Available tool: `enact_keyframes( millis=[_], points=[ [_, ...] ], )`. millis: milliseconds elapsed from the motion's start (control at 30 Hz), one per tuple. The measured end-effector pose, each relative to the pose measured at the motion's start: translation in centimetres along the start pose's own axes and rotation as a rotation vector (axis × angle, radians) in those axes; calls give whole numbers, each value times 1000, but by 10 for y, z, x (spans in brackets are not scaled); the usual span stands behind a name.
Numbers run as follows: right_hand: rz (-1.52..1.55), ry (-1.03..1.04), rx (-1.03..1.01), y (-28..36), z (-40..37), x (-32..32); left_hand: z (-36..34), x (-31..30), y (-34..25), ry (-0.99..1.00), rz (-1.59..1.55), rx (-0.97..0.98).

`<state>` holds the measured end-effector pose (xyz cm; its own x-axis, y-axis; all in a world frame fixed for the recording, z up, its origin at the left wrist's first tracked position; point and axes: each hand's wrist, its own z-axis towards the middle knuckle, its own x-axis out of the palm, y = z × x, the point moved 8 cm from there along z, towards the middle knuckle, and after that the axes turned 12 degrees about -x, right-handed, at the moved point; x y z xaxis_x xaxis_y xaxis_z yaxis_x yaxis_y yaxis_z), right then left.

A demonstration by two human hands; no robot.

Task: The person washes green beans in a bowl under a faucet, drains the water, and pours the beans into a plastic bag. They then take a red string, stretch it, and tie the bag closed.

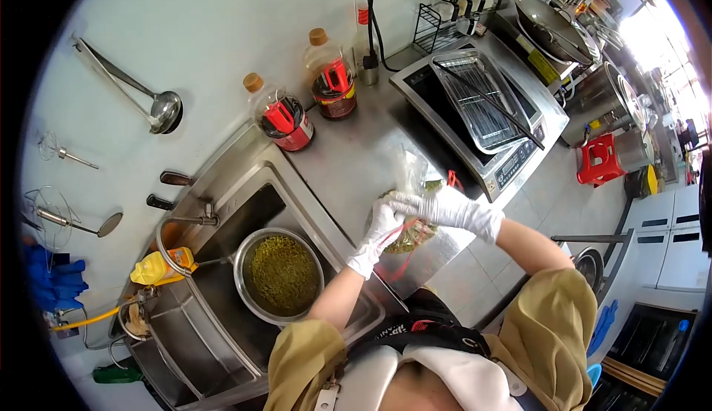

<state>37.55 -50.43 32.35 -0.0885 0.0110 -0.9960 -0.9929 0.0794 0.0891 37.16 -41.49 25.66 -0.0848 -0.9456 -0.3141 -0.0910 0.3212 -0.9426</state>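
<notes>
Both my hands wear white gloves and meet over a clear plastic bag on the steel counter's front part. Small green pieces show through the bag, and red strips hang by it. My left hand is closed on the gathered plastic from the left. From the right, my right hand is closed on it too, its fingers touching those of the left. The fingertips are partly hidden. To the left, a metal pan with a handle sits in the sink, holding a mass of small green pieces.
The steel sink has a curved tap and a yellow bottle. Two bottles with red labels stand by the wall. An induction cooker bears a tray with a rack. A red stool stands on the floor.
</notes>
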Motion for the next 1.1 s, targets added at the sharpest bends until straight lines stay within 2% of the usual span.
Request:
enact_keyframes(
  millis=[67, 133, 200, 267, 333, 367, 400, 433, 467, 500, 533, 567, 600, 667, 700, 733, 767, 800, 867, 900, 933, 1000, 1067, 1100],
  points=[
    [-76, 187, -2, -15, 3, -9, -3, 0, 8, -58, 77, 57],
    [-81, 40, -85, -20, 9, -7, -6, -4, -3, -25, 72, 47],
    [-16, 92, -65, -40, 3, 45, -7, -2, -7, -30, 141, 150],
    [52, 143, -44, -51, 3, 60, -10, -3, -20, -17, 173, 156],
    [233, 374, 101, -51, 7, 47, -17, 4, -24, 2, 202, 155],
    [316, 487, 255, -50, 12, 27, -19, 1, -24, -135, 238, 138],
    [319, 489, 256, -50, 11, 18, -20, -6, -25, -271, 274, 123],
    [540, 435, 296, -50, 8, 13, -18, -5, -28, -178, 253, 63],
    [758, 377, 338, -52, 5, 11, -16, 0, -19, -174, 248, 63],
    [961, 381, 464, -57, -7, 30, -14, 4, 4, -190, 146, -10],
    [963, 381, 470, -54, -13, 34, -13, 0, 5, -206, 44, -83],
    [1018, 178, 488, -56, -14, 28, -17, -3, 6, -202, -57, -172],
    [1066, -26, 500, -56, -15, 22, -13, -3, 16, -204, -60, -172],
    [1135, -259, 705, -56, -34, 48, -2, 6, 46, -106, -229, -193],
    [1115, -310, 829, -49, -39, 38, -2, 4, 32, -10, -400, -277],
    [1094, -363, 955, -36, -42, 24, -1, -1, 23, -12, -401, -278],
    [668, -410, 1060, -26, -55, 7, -1, -4, 22, -33, -321, -318],
    [669, -410, 1065, -10, -52, 15, -1, -5, 22, -53, -239, -354],
    [682, -908, 1033, 10, -57, 22, 1, 1, 32, -92, -320, -333],
    [446, -807, 912, 20, -53, 26, 0, -2, 32, -80, -312, -386],
    [445, -811, 916, 25, -49, 21, 0, -5, 27, -69, -303, -439],
    [257, -647, 1006, 37, -39, 13, -5, -4, 16, -55, -376, -478],
    [338, -708, 1069, 35, -41, 47, -8, -2, 20, -65, -564, -573],
    [243, -742, 1028, 34, -36, 42, -9, 4, 25, -43, -737, -586]
  ],
)
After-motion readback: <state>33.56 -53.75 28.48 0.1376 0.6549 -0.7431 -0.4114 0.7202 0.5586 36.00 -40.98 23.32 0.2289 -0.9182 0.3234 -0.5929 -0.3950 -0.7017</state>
